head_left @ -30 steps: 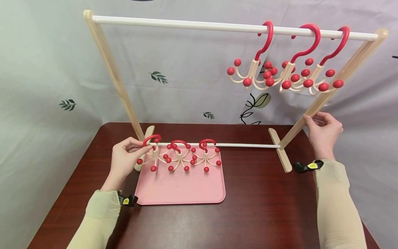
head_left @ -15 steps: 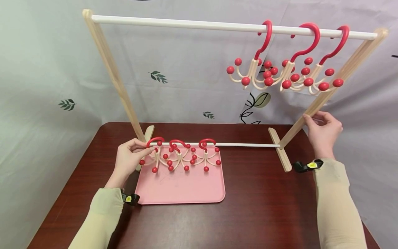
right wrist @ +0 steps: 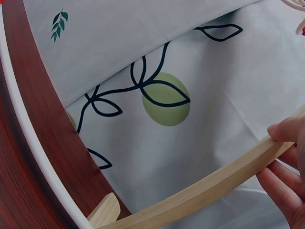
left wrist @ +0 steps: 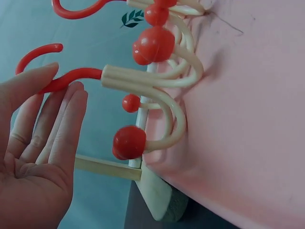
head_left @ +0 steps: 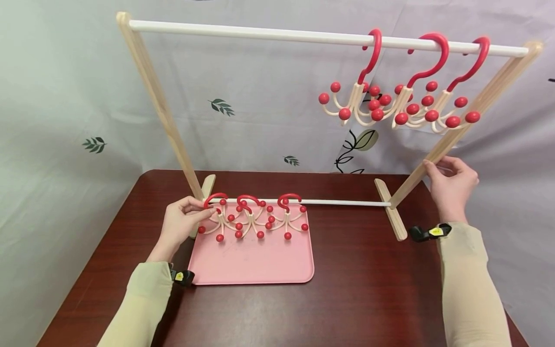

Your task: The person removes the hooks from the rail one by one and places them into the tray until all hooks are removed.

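Note:
My left hand (head_left: 184, 219) pinches the red hook of a cream multi-arm hanger (left wrist: 138, 78) between thumb and fingertips. Red balls tip the hanger's curved arms, which stand at the pink tray (head_left: 251, 262), near its back left corner. Two more such hangers, a middle one (head_left: 251, 219) and a right one (head_left: 287, 219), stand in a row beside it on the tray. My right hand (head_left: 453, 185) grips the right wooden post (right wrist: 205, 188) of a rack, thumb on one face and fingers on the other. Three like hangers (head_left: 403, 99) hang by their hooks from the rack's white top rod (head_left: 260, 33), toward its right end.
The rack's left post (head_left: 160, 106) rises behind the tray. A white lower rod (head_left: 342, 202) joins the wooden feet, the right foot (head_left: 392, 212) among them. All stands on a dark red-brown table (head_left: 355, 279), with a leaf-print cloth (head_left: 269, 120) behind.
My left hand has shifted slightly right with the hanger it pinches, bringing it closer to the middle hanger on the tray. My right hand has stayed on the post.

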`<action>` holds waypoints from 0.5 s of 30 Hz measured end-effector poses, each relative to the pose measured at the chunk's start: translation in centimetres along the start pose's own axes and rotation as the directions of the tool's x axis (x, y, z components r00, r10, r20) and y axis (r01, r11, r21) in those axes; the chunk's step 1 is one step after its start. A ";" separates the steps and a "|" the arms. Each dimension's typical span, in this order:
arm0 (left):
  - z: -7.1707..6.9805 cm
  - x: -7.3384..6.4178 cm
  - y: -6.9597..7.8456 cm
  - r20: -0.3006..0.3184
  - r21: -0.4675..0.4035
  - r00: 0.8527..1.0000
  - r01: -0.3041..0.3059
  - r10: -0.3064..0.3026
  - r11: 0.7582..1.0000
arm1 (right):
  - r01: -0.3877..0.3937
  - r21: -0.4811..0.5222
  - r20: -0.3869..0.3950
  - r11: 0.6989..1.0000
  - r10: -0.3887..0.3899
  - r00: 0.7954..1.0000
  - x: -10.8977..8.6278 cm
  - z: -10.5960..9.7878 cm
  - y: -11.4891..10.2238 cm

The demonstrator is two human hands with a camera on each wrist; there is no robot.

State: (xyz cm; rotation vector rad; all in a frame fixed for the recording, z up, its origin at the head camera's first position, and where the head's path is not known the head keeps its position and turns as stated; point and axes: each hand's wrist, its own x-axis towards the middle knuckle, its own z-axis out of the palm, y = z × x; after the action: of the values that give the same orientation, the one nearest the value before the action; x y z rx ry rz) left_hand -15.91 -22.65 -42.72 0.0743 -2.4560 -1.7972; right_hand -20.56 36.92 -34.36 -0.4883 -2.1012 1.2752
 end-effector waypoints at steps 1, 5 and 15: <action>0.0 0.0 -0.1 0.004 -0.003 1.000 0.005 -0.005 1.000 | 0.000 -0.001 -0.001 1.000 0.000 1.000 0.0 0.0 0.0; -0.1 0.0 -0.2 0.020 -0.009 1.000 0.005 -0.004 1.000 | 0.001 -0.009 -0.002 1.000 -0.001 1.000 0.0 0.0 0.0; -0.2 0.4 2.2 -0.032 -0.059 0.987 -0.161 0.159 0.985 | 0.004 -0.011 -0.015 1.000 -0.005 1.000 0.0 0.0 0.0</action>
State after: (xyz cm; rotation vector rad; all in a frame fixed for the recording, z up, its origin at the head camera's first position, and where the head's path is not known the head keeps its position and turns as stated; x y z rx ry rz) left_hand -16.22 -22.21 -40.59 -0.1002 -2.3133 -1.7899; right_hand -20.58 36.93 -34.39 -0.4959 -2.0970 1.2547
